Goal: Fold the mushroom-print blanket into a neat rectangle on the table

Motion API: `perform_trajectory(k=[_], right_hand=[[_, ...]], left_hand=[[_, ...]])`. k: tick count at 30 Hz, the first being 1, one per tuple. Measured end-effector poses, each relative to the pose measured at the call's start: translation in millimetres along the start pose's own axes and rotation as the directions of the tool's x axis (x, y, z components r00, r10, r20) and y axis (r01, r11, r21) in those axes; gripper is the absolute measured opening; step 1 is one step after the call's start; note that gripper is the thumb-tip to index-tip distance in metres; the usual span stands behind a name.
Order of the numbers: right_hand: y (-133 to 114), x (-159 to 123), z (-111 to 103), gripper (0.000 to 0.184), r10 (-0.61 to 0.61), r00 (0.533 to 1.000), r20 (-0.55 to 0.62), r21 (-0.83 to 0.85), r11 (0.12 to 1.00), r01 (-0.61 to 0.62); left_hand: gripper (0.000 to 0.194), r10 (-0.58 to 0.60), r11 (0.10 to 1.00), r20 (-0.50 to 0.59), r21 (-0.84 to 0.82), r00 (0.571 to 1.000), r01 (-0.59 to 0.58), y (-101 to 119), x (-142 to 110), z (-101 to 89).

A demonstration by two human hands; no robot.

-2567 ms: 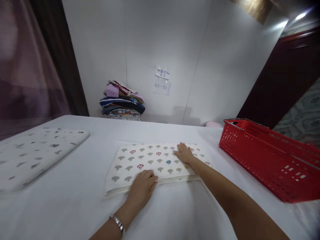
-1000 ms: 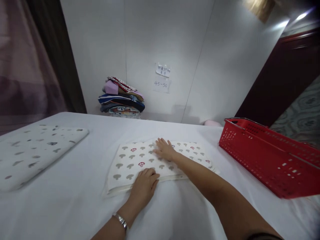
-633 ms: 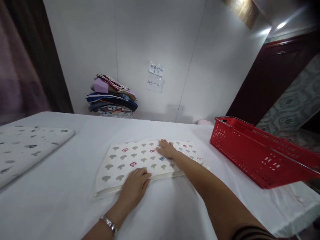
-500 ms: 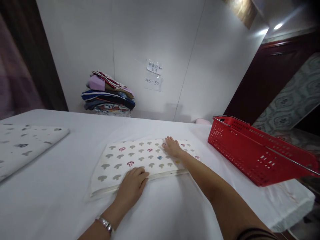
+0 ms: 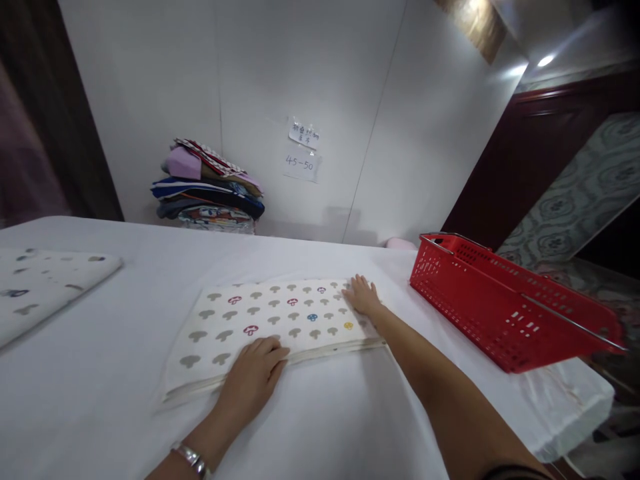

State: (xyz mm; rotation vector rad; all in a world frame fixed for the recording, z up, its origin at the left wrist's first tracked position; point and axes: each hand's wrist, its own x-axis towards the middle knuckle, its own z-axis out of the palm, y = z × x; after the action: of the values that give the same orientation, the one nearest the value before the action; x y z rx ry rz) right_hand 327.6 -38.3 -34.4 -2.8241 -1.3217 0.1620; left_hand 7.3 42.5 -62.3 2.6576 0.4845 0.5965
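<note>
A folded white cloth [image 5: 285, 310] with a mushroom print, mostly grey with a few red, blue and yellow ones, lies flat in layers in front of me. My left hand [image 5: 257, 367] rests on its near edge, left of the middle, palm down with the fingers laid out flat. Toward the far right corner, my right hand [image 5: 363, 295] presses on the top layer with its fingers spread. Neither hand grips the fabric. Part of the cloth's right end is hidden beneath my right hand and forearm.
Another folded printed cloth [image 5: 45, 287] lies at the left of the white-covered table [image 5: 125, 347]. A red plastic basket [image 5: 500, 300] with metal handles stands at the right. Against the wall is a pile of folded fabrics [image 5: 207, 187]. Paper signs [image 5: 303, 150] hang above.
My right hand has slid right over the cloth toward its far right corner. My left hand stays at the near edge. The whole view has shifted slightly.
</note>
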Motion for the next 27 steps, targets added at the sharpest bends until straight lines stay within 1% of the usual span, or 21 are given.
perform_trajectory(k=[3, 7, 10, 16, 20, 23, 25, 27], right_hand=[[15, 2, 6, 0.067, 0.067, 0.998, -0.002, 0.008, 0.998, -0.067], [17, 2, 6, 0.066, 0.073, 0.997, 0.015, 0.008, 0.997, -0.073], [18, -6, -1, 0.062, 0.067, 0.998, 0.021, 0.002, 0.998, -0.068], [35, -29, -5, 0.061, 0.143, 0.990, 0.014, -0.022, 0.990, -0.143], [32, -34, -4, 0.057, 0.090, 0.996, 0.005, -0.045, 0.995, -0.089], [28, -39, 6, 0.055, -0.017, 0.999, -0.032, -0.054, 0.998, 0.016], [30, -41, 17, 0.054, -0.076, 0.994, -0.078, -0.061, 0.996, 0.071], [34, -41, 27, 0.055, -0.090, 0.992, -0.092, -0.065, 0.994, 0.084]], left_hand=[[0.023, -0.004, 1.000, 0.006, -0.002, 1.000, 0.004, 2, 1, -1.8], [0.022, -0.010, 1.000, 0.007, -0.010, 1.000, 0.010, 5, 2, -5.6], [0.021, -0.008, 1.000, 0.004, -0.013, 1.000, 0.008, 8, 2, -8.3], [0.022, -0.011, 1.000, 0.007, -0.013, 1.000, 0.011, 19, 1, -18.7], [0.022, -0.023, 1.000, 0.000, 0.015, 1.000, 0.023, 31, -2, -31.6], [0.019, -0.020, 0.999, 0.013, 0.041, 1.000, 0.019, 38, -5, -37.8], [0.018, -0.020, 0.998, 0.022, 0.053, 1.000, 0.019, 39, -6, -37.0], [0.016, -0.024, 0.998, 0.024, 0.063, 0.999, 0.022, 36, -6, -31.7]])
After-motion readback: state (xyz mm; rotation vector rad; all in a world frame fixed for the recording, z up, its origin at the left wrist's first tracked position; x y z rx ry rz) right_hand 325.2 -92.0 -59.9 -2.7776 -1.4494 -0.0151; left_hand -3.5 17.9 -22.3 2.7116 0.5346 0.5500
